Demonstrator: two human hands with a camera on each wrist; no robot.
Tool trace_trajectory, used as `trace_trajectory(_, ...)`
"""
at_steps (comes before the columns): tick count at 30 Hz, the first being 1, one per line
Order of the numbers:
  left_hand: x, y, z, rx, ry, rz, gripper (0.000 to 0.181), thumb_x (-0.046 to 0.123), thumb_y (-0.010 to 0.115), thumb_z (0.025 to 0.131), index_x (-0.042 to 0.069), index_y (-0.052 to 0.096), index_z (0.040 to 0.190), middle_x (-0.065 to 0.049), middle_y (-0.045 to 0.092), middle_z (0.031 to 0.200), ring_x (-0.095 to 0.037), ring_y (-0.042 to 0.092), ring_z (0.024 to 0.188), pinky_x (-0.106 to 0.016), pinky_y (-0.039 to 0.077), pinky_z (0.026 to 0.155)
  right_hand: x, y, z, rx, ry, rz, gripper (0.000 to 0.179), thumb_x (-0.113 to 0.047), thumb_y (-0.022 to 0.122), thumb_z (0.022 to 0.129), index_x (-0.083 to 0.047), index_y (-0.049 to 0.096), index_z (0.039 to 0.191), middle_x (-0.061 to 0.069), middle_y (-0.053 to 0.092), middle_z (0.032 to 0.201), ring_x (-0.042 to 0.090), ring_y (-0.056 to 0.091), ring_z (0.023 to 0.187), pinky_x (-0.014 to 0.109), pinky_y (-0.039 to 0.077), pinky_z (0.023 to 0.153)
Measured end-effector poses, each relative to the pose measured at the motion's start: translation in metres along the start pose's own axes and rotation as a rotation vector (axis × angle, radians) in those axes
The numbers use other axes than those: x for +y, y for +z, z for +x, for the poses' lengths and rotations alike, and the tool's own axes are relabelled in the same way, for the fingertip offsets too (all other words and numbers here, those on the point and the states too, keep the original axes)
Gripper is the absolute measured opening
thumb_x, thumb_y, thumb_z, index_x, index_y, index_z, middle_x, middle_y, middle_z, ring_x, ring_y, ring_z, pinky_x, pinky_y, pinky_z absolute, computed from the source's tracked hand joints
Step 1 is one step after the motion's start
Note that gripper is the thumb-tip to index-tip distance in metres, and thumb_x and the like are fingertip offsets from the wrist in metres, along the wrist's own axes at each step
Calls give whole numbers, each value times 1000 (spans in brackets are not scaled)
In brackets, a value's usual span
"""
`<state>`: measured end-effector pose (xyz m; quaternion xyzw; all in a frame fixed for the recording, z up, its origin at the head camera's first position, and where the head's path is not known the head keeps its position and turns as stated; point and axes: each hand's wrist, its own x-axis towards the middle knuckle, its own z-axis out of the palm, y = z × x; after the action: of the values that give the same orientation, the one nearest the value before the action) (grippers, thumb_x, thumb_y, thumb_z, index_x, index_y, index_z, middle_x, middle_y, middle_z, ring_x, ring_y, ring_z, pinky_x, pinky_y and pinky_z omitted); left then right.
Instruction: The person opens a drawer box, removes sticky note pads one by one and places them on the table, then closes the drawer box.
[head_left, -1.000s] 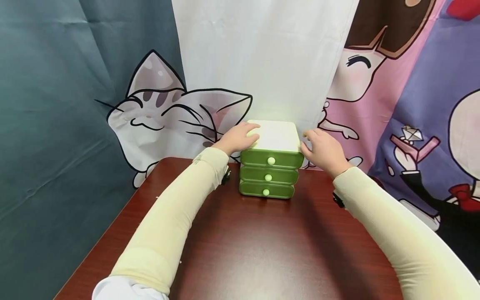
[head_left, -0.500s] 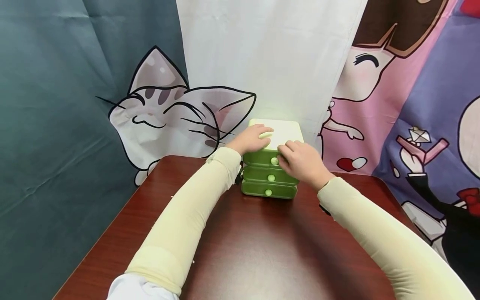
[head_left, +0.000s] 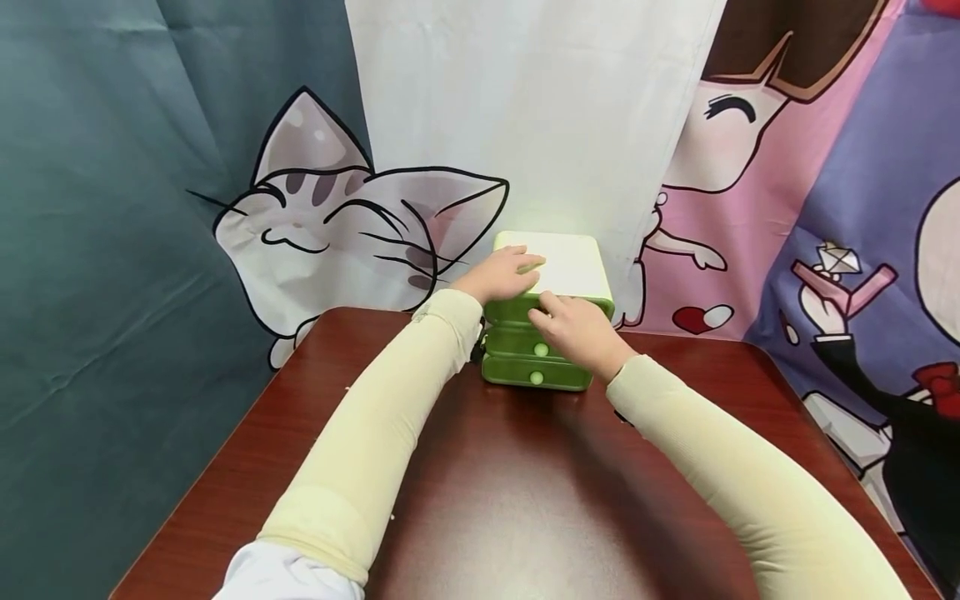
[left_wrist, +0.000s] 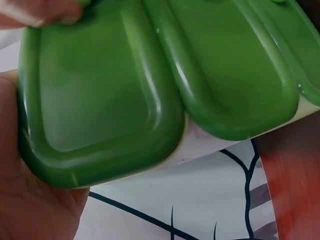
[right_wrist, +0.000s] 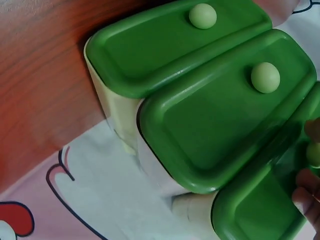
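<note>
A small three-drawer cabinet (head_left: 570, 260) with a pale top and green drawer fronts stands at the back of the table. My left hand (head_left: 504, 273) rests on its top left corner, fingers stretched over the top and palm beside the edge. With thumb and fingers, my right hand (head_left: 577, 330) pinches the pale round knob (right_wrist: 314, 155) of the top drawer (right_wrist: 265, 210), hiding that knob in the head view. Below it, the middle drawer (right_wrist: 210, 120) and the bottom drawer (right_wrist: 150, 52) show their own knobs. Whether the top drawer is slightly out, I cannot tell.
The dark red-brown table (head_left: 510, 483) runs from the cabinet toward me. Behind it hangs a printed curtain (head_left: 420, 75) with a cartoon cat and figures. Small white specks lie on the table's left side.
My right hand has moved left from beside the cabinet's right edge to the top drawer's knob and now pinches it. My left hand has slid slightly right over the top.
</note>
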<state>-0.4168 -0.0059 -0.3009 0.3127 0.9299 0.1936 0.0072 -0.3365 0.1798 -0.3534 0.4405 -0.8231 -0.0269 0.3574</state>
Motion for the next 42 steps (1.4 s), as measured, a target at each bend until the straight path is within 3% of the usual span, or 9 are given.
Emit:
trace_trajectory(12, -9, -5, 0, -57, 42, 4, 52, 41, 40, 105, 23, 45, 154, -13, 27, 164, -29, 24, 152, -40, 21, 121, -9, 2, -3, -34, -18, -38, 17, 6, 70, 83, 1, 54, 87, 15, 49, 93, 29, 54, 67, 40, 51, 57)
trace_trajectory(18, -17, 2, -4, -12, 62, -10, 52, 43, 40, 106, 24, 45, 153, -12, 26, 165, -29, 23, 152, -41, 20, 121, -16, 0, -6, -5, -35, -48, 23, 5, 74, 78, 0, 53, 85, 13, 48, 91, 27, 51, 64, 38, 50, 56)
trace_trajectory(30, -20, 13, -7, 21, 53, -18, 56, 54, 37, 105, 31, 39, 156, -5, 19, 167, -29, 8, 155, -49, 15, 122, -32, -6, -12, 45, -43, -59, 19, 5, 71, 80, 0, 54, 84, 13, 49, 88, 25, 50, 63, 34, 48, 56)
trace_trajectory(36, -20, 16, -8, 79, 61, -6, 55, 54, 35, 105, 31, 42, 154, -4, 23, 167, -29, 10, 155, -49, 16, 121, -39, -10, -13, 27, -42, -68, 16, 8, 68, 83, 0, 55, 85, 12, 49, 91, 24, 49, 64, 33, 48, 56)
trace_trajectory(42, -17, 18, -8, 106, 46, 7, 53, 52, 32, 106, 31, 45, 153, -4, 27, 165, -28, 13, 155, -46, 17, 122, -44, -13, -17, 45, -38, -66, 19, 9, 71, 78, 0, 56, 84, 12, 50, 91, 24, 50, 65, 33, 48, 57)
